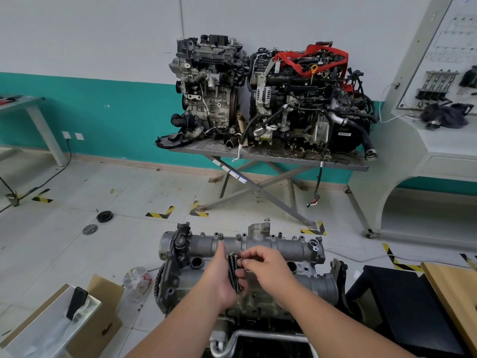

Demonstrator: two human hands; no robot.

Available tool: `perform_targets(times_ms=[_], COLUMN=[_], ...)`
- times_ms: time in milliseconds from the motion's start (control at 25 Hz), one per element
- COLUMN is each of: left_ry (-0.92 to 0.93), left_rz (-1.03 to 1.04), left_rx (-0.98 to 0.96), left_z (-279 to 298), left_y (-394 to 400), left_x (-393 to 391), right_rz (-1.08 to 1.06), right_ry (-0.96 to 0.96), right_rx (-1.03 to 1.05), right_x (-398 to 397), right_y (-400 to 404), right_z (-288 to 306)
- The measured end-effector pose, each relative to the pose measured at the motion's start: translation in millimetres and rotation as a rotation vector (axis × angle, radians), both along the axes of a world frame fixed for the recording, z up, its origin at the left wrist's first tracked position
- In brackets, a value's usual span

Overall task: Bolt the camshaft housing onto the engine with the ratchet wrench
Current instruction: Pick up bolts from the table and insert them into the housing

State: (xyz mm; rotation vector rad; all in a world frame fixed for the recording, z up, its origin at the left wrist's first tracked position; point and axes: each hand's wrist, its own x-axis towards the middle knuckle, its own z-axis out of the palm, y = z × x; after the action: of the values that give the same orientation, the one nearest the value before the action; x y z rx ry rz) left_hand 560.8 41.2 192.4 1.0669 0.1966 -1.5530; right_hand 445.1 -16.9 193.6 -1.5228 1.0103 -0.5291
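- Grey cast-aluminium camshaft housing (260, 245): seated on top of the engine (258, 298), low centre of view.
- Bundle of long black steel bolts (233, 273): upright in the palm, above the housing's middle.
- Left hand (223, 277): fingers curled round the bolt bundle.
- Right hand (268, 267): fingertips pinching the head of one bolt.
- Two dirty assembled engines (258, 99): on a grey folding metal table (271, 155) by the wall.
- Open cardboard box (64, 324): floor, lower left.

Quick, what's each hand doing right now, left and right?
Left hand: holds a bundle of long dark metal bolts above the grey cast camshaft housing.
Right hand: fingers pinch the head end of one bolt.
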Motion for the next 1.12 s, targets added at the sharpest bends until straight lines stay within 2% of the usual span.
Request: perform_targets(times_ms=[200,520,720,920,1120], left_ry=[0.096,0.165,0.173,0.133,0.109], left_rz=[0.018,0.032,0.044,0.025,0.009], left_rx=[-0.127,-0.270,-0.277,-0.258,-0.273], left_z=[10.8,12.6,16.3,22.4,26.3], left_y=[0.3,0.5,-3.2,-5.9,-6.2], left_x=[3.2,1.0,-2.4,-4.9,-6.9], right_rz=[-0.047,-0.083,-0.122,-0.042,-0.007], right_ry=[-0.112,-0.162,-0.042,0.015,0.196], right_rx=[0.070,0.068,-0.063,-0.124,-0.284], right_x=[0.5,-5.3,-9.1,-8.3,-4.6], right_y=[-5.6,-7.5,-3.8,-1.4,-3.2], right_z=[5.5,10.2,11.7,12.6,8.7])
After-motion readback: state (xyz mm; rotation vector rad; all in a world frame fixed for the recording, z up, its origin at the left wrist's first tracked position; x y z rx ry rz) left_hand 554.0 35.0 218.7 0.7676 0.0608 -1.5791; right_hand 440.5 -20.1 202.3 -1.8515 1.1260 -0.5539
